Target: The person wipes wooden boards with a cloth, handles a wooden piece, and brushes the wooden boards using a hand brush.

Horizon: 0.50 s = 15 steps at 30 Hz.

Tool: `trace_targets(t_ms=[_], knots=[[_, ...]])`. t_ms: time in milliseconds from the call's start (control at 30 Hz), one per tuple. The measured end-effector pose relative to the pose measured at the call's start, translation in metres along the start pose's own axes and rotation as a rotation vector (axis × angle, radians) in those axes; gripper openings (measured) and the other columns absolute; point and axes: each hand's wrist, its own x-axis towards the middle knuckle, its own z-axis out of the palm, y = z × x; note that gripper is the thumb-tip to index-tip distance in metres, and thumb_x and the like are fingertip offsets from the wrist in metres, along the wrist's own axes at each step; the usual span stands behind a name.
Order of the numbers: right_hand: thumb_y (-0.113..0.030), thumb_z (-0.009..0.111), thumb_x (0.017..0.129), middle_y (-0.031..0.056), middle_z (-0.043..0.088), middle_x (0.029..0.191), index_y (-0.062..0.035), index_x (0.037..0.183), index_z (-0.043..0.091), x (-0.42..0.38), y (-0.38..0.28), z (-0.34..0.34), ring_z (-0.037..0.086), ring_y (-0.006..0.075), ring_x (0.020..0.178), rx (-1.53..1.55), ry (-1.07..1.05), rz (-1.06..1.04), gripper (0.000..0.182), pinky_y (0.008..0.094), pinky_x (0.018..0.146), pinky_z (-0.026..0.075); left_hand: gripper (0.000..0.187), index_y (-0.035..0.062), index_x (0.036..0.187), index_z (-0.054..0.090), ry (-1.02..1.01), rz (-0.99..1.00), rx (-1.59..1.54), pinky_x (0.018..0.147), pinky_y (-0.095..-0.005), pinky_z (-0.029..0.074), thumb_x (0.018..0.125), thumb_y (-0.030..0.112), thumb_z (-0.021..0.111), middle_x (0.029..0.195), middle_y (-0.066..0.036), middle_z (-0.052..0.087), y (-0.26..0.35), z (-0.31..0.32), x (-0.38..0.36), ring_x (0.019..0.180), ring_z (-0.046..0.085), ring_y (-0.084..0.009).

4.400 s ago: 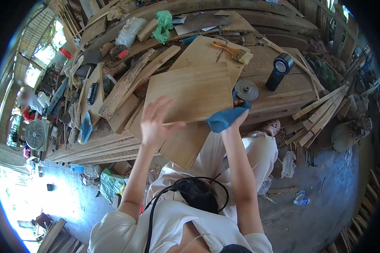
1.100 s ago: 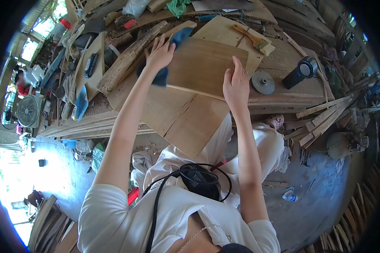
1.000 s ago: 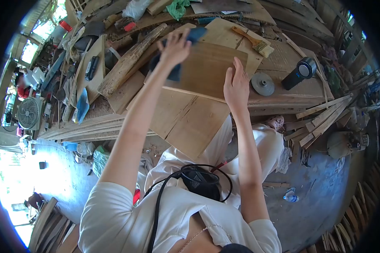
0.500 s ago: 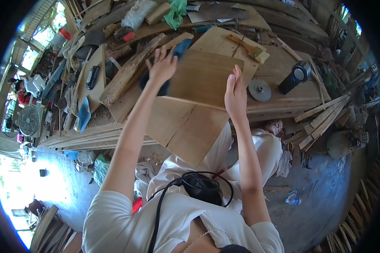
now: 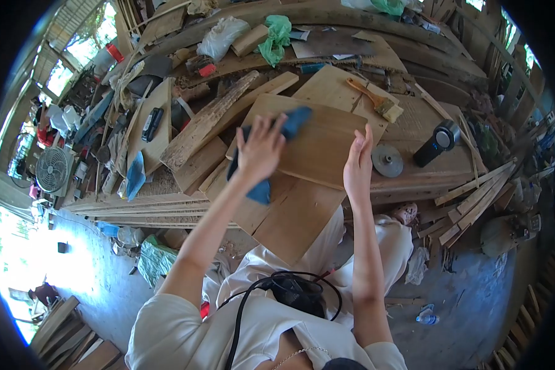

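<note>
My left hand [image 5: 260, 151] lies on a creased blue sheet [image 5: 298, 121], fingers somewhat spread, pressing it against a brown wooden board [image 5: 320, 145]. Part of the sheet is hidden beneath the palm, and one blue end hangs over the board's near edge. At the board's right edge is my right hand [image 5: 357, 166], its fingers straight and its thumb upright, the palm side turned toward the wood. A second, paler board [image 5: 299, 225] sits underneath and juts out over my lap.
Right of the boards are a round metal disc [image 5: 387, 161] and a black cylindrical device [image 5: 436, 143]. A paintbrush [image 5: 376, 100] rests behind them. Rough planks [image 5: 209, 120] lie to the left, near another blue sheet [image 5: 135, 175]. Wood strips [image 5: 475, 200] stick out at the right.
My left hand has moved nearer and to the right across the board, carrying the blue sheet along. My right hand stays at the board's edge. The whole view has shifted slightly.
</note>
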Motion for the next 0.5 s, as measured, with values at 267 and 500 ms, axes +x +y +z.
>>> trace_targets(t_ms=[267, 500], knots=[[-0.044, 0.028, 0.099, 0.0298, 0.043, 0.132, 0.0027, 0.141, 0.023, 0.001, 0.001, -0.004, 0.043, 0.0374, 0.124, 0.004, 0.008, 0.007, 0.063, 0.0378, 0.102, 0.033, 0.051, 0.0299, 0.147, 0.018, -0.074, 0.014, -0.048, 0.108, -0.0633, 0.005, 0.097, 0.04, 0.028, 0.153, -0.007, 0.016, 0.056, 0.031, 0.113, 0.142, 0.012, -0.0273], [-0.037, 0.034, 0.1, 0.0244, 0.045, 0.127, 0.0041, 0.135, 0.034, 0.013, 0.01, -0.015, 0.044, 0.0343, 0.118, 0.014, 0.185, -0.058, 0.054, 0.0374, 0.101, 0.032, 0.05, 0.028, 0.146, 0.022, -0.008, 0.305, -0.097, 0.108, -0.061, 0.011, 0.098, 0.035, 0.032, 0.152, -0.007, 0.021, 0.086, 0.008, -0.012, 0.141, 0.016, -0.027]])
